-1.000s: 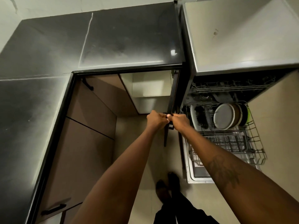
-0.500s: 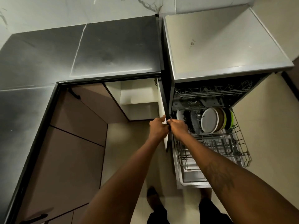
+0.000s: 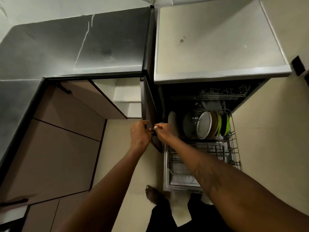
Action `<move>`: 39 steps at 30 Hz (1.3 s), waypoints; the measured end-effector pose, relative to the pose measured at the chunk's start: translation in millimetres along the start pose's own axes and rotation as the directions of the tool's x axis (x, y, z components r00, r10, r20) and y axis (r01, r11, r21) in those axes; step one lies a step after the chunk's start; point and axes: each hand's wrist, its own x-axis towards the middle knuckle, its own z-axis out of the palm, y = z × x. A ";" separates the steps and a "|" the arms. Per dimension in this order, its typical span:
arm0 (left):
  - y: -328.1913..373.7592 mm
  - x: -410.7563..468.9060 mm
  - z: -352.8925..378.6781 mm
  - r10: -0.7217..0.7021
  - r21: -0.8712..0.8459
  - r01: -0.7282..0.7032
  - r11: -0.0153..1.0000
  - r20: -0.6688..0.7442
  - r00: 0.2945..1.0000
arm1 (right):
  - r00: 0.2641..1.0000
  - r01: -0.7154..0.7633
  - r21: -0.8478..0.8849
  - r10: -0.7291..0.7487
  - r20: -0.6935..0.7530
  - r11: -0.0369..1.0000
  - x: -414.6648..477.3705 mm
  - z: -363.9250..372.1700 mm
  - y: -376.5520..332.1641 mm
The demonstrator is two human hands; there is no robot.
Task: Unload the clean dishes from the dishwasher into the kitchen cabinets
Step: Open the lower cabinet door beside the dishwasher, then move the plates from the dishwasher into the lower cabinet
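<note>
Both hands close on the open cabinet door [image 3: 149,106], which shows edge-on near the middle of the view. Left hand [image 3: 139,132] curls its fingers round the door's front edge from the nine o'clock side, back of the hand up and wrist straight. Right hand [image 3: 164,133] comes in from the three o'clock side and pinches the small dark handle [image 3: 153,130] between thumb and curled fingers. The hands nearly meet, with only the tip of the handle showing between them. Both forearms are stretched forward, rising from the five and seven o'clock corners and converging on the door. The right forearm passes above the rack [image 3: 215,149].

The cabinet [image 3: 127,91] stands open at eleven o'clock of the hands, with a pale shelf showing inside. The dishwasher [image 3: 217,39] sits just at three o'clock of the door, its lower rack pulled out over the floor [image 3: 267,131].

Plates [image 3: 204,125] stand on edge at the rack's far end, at three o'clock of the right hand. A grey one is nearest the hand, then a brown one, then bright green ones. A pale plate [image 3: 172,119] stands apart, just beside the right hand and partly hidden by it.

A dark counter [image 3: 50,47] fills the ten o'clock area. A bare foot [image 3: 151,194] rests on the floor at six o'clock.
</note>
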 end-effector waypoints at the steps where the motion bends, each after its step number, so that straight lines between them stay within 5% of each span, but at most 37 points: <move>1: 8.7 -5.6 9.3 0.049 0.065 -0.047 0.997 -0.018 0.999 | 1.000 -0.009 0.010 0.009 -0.017 1.000 -0.7 -8.8 7.4; 6: 48.1 -7.3 79.3 0.173 -0.039 -0.169 0.985 0.116 0.978 | 0.980 -0.114 0.091 0.127 -0.150 0.989 17.2 -47.0 73.4; 10: 48.2 27.7 178.5 -0.120 -0.233 0.170 0.958 0.213 0.970 | 0.914 -0.221 0.203 0.275 -0.300 0.954 57.6 -59.6 161.9; 14: 25.8 79.0 295.9 -0.240 -0.241 0.297 0.924 0.240 0.941 | 0.842 -0.277 0.277 0.372 -0.392 0.920 119.5 -57.8 263.9; 18: 1.2 120.4 379.7 -0.193 -0.198 0.232 0.952 0.199 0.961 | 0.826 -0.284 0.165 0.328 -0.459 0.945 165.1 -51.0 327.0; 24: -34.9 163.6 453.4 -0.239 -0.055 0.270 0.961 0.322 0.916 | 0.764 -0.246 0.327 0.390 -0.513 0.913 191.7 -44.8 364.8; 29: -28.9 154.3 440.5 -0.182 -0.090 0.196 0.976 0.145 0.973 | 0.704 -0.226 0.385 0.423 -0.571 0.895 182.2 -53.3 367.9; 33: -22.2 129.5 399.3 0.021 -0.200 -0.018 0.980 0.008 1.000 | 0.757 -0.255 0.567 0.527 -0.387 0.783 179.9 -63.5 366.3; 35: -17.4 113.4 380.3 0.098 -0.176 -0.093 0.980 0.019 0.995 | 0.785 -0.200 0.774 0.571 -0.240 0.600 184.5 -74.1 350.9; 37: -14.0 96.6 369.2 0.219 -0.121 -0.212 0.970 0.051 0.974 | 0.851 -0.167 0.897 0.519 -0.078 0.409 189.1 -88.0 331.6; 39: -11.2 79.4 366.9 0.386 -0.060 -0.382 0.922 0.090 0.918 | 0.920 -0.134 0.911 0.390 -0.032 0.391 192.9 -100.7 313.6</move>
